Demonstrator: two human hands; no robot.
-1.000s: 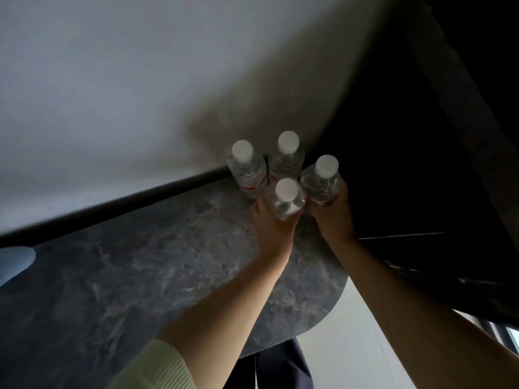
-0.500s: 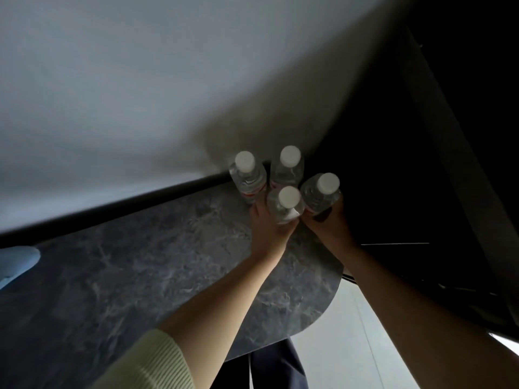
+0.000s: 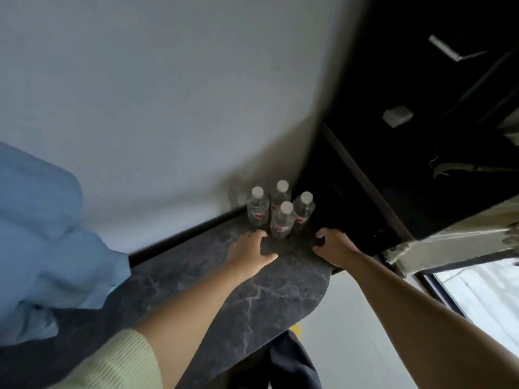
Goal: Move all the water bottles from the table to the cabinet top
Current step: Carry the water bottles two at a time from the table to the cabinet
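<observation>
Far left, a pale blue bundle (image 3: 47,234), soft and blurred, lies on the dark marbled cabinet top (image 3: 269,293); I cannot tell what it is. Moving right, my left hand (image 3: 251,249) lies low over the stone, fingers loosely spread and relaxed, holding nothing, fingertips just short of the bottles. The four water bottles (image 3: 280,211) stand upright in a tight cluster at the back corner, where the white wall (image 3: 168,94) meets a dark unit (image 3: 407,136) on the right; white caps on, red on the labels, bodies touching or nearly so. Right of them, my right hand (image 3: 332,244) sits near the counter's rounded edge, fingers loosely curled and gripping nothing, just beside the rightmost bottle but apart from it. I read this as the release step, both hands free of the cluster. The table is out of view, so I cannot say whether more bottles wait there. Next move, as I judge it: draw both hands clear without brushing the front bottle, then turn back to check the table.
</observation>
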